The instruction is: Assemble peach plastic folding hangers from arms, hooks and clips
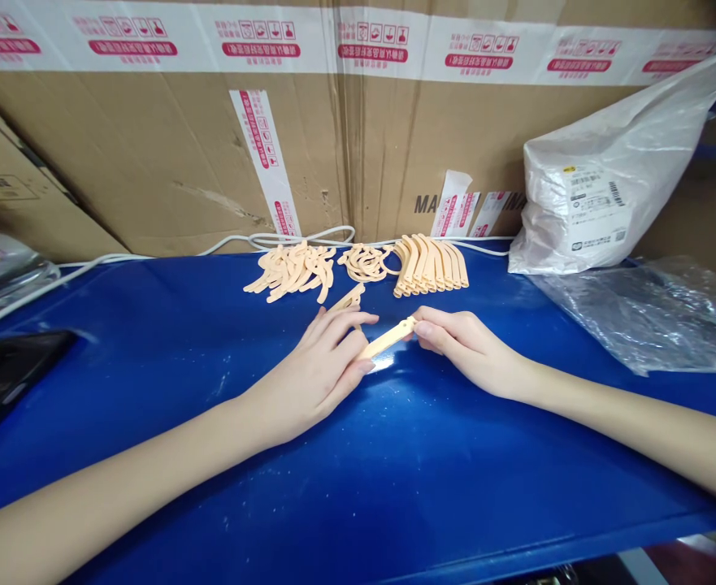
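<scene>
the left hand (314,370) and right hand (467,345) each pinched an end of a thin peach strip (387,339) above the tabletop (394,471), where overbending might have snapped it.

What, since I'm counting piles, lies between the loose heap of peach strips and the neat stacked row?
A small cluster of curled peach pieces, on the blue table, head view.

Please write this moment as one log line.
left hand: grips peach strip | right hand: grips its other end | behind: piles of peach parts | surface: blue table
</scene>
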`<state>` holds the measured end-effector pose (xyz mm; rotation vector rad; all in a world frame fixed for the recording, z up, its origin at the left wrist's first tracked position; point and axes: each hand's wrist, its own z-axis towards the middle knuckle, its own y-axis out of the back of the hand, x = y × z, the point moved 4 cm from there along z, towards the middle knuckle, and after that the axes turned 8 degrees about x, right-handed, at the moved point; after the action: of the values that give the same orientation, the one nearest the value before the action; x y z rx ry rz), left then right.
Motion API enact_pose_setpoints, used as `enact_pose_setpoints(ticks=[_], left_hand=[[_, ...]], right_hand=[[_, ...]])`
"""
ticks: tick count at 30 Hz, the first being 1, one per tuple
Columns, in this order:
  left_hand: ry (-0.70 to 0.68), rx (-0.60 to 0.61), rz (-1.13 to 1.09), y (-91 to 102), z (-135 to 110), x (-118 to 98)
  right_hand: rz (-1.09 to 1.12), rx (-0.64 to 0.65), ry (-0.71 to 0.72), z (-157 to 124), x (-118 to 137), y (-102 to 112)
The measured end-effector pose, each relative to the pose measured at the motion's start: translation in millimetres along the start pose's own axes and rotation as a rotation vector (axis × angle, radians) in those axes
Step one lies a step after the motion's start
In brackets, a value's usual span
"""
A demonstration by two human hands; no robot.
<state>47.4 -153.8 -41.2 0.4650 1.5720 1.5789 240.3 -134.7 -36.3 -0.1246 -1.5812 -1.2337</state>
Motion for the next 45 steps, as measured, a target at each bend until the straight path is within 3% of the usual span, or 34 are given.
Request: enact_pose_setpoints(ticks=[20, 35, 45], left_hand=[[-0.021, 0.016, -0.034, 0.5, -0.2, 0.4], [-0.040, 0.014, -0.057, -0.3, 0.5, 1.2], [-0.028, 0.036, -0.066, 0.8, -0.3, 0.6]], right_hand=[[-0.355, 0.069, -0.081, -2.4, 1.1, -5.0], [-0.442, 0.132, -0.098, -0.9, 0.8, -5.1], [-0.764, 0.064, 0.044, -2.9, 3.1, -2.6]])
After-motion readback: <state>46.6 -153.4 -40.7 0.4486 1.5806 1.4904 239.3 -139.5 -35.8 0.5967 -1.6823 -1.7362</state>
